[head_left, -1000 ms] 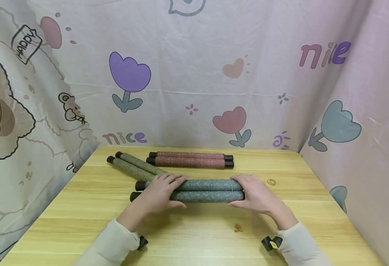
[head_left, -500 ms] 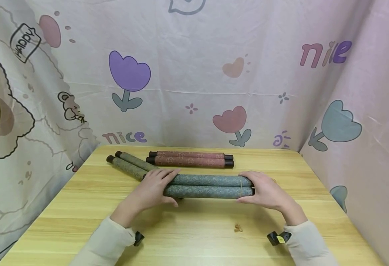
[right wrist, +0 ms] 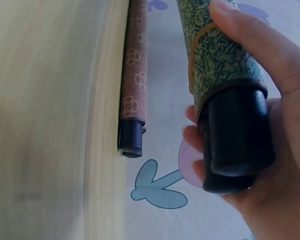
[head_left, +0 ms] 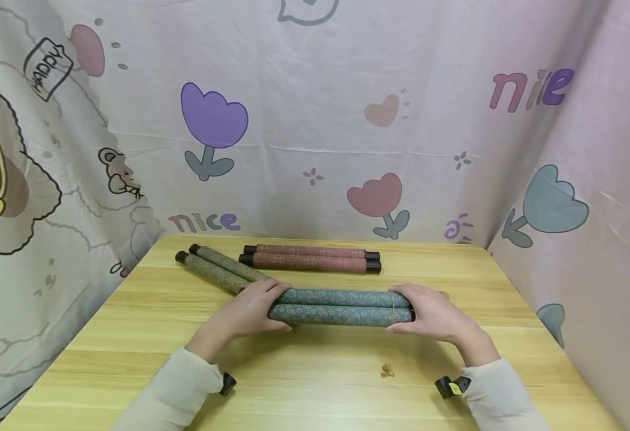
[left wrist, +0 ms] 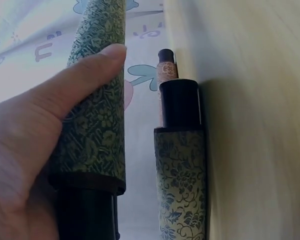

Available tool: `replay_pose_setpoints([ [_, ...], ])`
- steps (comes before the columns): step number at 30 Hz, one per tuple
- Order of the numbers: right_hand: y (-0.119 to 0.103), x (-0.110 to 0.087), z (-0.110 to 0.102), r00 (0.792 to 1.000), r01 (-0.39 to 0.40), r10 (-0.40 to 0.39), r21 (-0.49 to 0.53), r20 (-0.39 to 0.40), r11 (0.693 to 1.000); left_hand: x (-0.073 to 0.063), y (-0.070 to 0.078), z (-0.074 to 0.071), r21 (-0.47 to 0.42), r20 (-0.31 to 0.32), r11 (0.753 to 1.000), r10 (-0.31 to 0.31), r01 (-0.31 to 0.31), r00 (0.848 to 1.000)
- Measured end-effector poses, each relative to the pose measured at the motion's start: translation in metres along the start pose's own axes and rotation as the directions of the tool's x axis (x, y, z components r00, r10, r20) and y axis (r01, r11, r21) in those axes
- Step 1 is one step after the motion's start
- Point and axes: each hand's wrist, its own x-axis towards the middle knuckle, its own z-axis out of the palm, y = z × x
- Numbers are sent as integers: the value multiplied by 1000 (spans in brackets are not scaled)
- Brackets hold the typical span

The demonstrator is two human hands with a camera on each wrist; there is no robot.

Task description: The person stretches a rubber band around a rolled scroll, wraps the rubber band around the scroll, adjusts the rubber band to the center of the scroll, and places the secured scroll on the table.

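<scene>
A blue-green patterned scroll, rolled from both ends into two parallel rolls, is held level above the table by both hands. My left hand grips its left end, thumb across the near roll; dark knobs show below the palm in the left wrist view. Around the right end, my right hand curls its fingers and thumb, with the black knobs against the palm. A rubber band circles the scroll near that end. Behind the left hand lies an olive scroll, its near end partly hidden.
A dark red scroll with black knobs lies along the back of the wooden table. One loose rubber band rests at the front; another peeks out behind the right hand. Printed cloth encloses the back and sides.
The blue-green scroll has risen and shifted right with the right hand, then dropped slightly. My left hand now covers its left end, where dark knobs stuck out before. The other scrolls stay put.
</scene>
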Motion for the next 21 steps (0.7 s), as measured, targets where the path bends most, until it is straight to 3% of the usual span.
replay_pose_setpoints([
  [8, -1, -2, 4, 998, -12, 14, -41, 57, 999, 0, -1, 6, -6, -3, 1000, 8, -8, 1000],
  [17, 4, -1, 3, 1000, 20, -19, 59, -16, 998, -1, -3, 8, -17, 2, 1000, 12, -12, 1000],
  [21, 6, -2, 4, 1000, 15, -15, 42, -7, 999, -1, -1, 6, -24, 22, 1000, -5, 5, 1000],
])
